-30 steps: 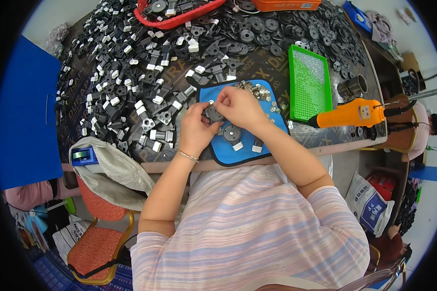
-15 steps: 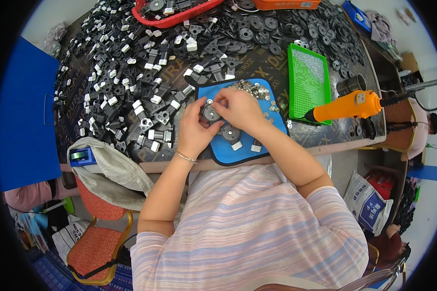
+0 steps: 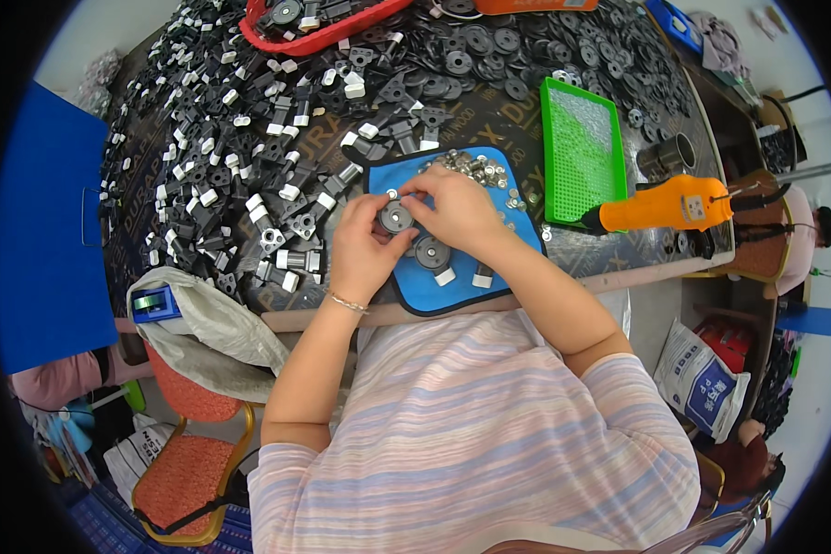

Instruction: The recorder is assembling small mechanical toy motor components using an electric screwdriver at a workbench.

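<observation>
My left hand [image 3: 358,247] is closed around a round black disc-shaped part [image 3: 396,217], thumb and fingers on its rim. Thumb and fingertips of my right hand [image 3: 454,212] are pinched together over the disc's upper right edge; what they hold, if anything, is hidden. At the disc's top edge shows a small shiny metal piece [image 3: 392,195]. Below the hands, a second black disc assembly [image 3: 432,252] with a white tip lies on the blue mat [image 3: 420,294]. Beside it is a black part with a white end [image 3: 482,276]. Small metal washer-like pieces [image 3: 478,169] are heaped beyond my right hand.
Black parts with white ends [image 3: 217,175] cover the table's left side; black discs [image 3: 508,42] pile at the back. A green tray [image 3: 549,175] holds small clear pieces. An orange power screwdriver [image 3: 669,203] overlaps its near corner. A red basket [image 3: 342,39] stands at the back.
The whole view has shifted slightly, moving the table things a little to the left. Both hands keep nearly the same grip at the disc, with only slight finger movement.
</observation>
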The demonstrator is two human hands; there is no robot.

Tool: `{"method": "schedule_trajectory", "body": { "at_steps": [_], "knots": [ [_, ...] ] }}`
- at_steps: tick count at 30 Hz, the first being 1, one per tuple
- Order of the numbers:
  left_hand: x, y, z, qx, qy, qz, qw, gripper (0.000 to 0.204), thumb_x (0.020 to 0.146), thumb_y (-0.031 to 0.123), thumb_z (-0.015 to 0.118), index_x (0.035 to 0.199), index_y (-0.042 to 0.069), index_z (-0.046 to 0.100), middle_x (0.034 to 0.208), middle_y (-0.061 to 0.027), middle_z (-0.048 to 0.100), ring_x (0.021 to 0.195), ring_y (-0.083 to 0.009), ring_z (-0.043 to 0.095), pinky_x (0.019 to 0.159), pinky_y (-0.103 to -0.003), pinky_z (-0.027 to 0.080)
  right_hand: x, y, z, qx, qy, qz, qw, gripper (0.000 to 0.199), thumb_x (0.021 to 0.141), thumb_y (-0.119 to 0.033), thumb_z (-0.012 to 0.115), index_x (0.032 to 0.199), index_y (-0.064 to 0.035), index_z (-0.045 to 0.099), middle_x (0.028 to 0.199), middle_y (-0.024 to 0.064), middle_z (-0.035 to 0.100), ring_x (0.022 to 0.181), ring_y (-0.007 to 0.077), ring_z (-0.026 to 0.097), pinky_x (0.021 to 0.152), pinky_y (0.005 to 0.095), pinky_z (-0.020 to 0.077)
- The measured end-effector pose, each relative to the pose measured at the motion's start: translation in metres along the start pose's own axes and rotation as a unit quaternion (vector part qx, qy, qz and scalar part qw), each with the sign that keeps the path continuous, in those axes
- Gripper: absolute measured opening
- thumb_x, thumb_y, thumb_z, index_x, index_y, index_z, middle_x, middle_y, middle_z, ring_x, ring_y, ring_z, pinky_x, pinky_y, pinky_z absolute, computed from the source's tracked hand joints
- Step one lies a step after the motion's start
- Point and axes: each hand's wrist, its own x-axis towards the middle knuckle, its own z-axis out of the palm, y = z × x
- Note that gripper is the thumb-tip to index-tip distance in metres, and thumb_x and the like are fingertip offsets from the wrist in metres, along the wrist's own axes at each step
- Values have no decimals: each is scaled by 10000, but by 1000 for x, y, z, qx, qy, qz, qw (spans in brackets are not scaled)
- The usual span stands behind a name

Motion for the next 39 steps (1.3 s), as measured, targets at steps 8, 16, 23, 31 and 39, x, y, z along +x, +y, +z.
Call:
{"method": "schedule_trajectory", "body": {
  "at_steps": [8, 16, 23, 31, 39],
  "knots": [
    [0, -1, 0, -3, -14, -2, 1000, 451, 647, 54, 766, 1035, -27, 550, 993, -137, 550, 675, -188, 609, 556, -254, 529, -11, 4, -9, 41, 14, 21, 999, 249, 753, -214, 665, 966, -84, 659, 839, 75, 624, 655, 215, 586, 587, 323, 470],
    [5, 14, -6, 83, -49, -4, 995, 443, 650, 24, 765, 1037, -39, 560, 935, -132, 560, 634, -172, 606, 539, -248, 517, -31, -1, -35, 116, 53, 22, 992, 273, 754, -105, 685, 1018, -62, 634, 815, 34, 579, 517, 60, 470, 498, 204, 395],
    [4, 10, -7, 176, -31, 33, 983, 444, 650, 76, 770, 1028, -40, 566, 885, -125, 569, 605, -199, 593, 535, -272, 500, -49, -5, -53, 120, 89, -2, 989, 270, 749, -153, 688, 1006, -87, 636, 785, 38, 579, 479, 99, 471, 495, 239, 407],
    [5, 12, -7, 146, -39, 29, 988, 431, 645, 76, 769, 1007, -39, 565, 863, -125, 570, 629, -201, 598, 547, -284, 495, -63, -10, -59, 148, 95, -20, 984, 303, 723, -87, 704, 1015, -89, 628, 782, 35, 573, 494, 95, 471, 491, 232, 403],
    [4, 16, -3, 297, 28, 153, 942, 464, 624, 111, 792, 998, -39, 563, 859, -134, 573, 609, -208, 598, 563, -306, 498, -74, -20, -74, 150, 115, -45, 981, 313, 709, -42, 704, 1010, -81, 631, 785, 40, 579, 506, 80, 471, 487, 215, 406]
  ]
}}
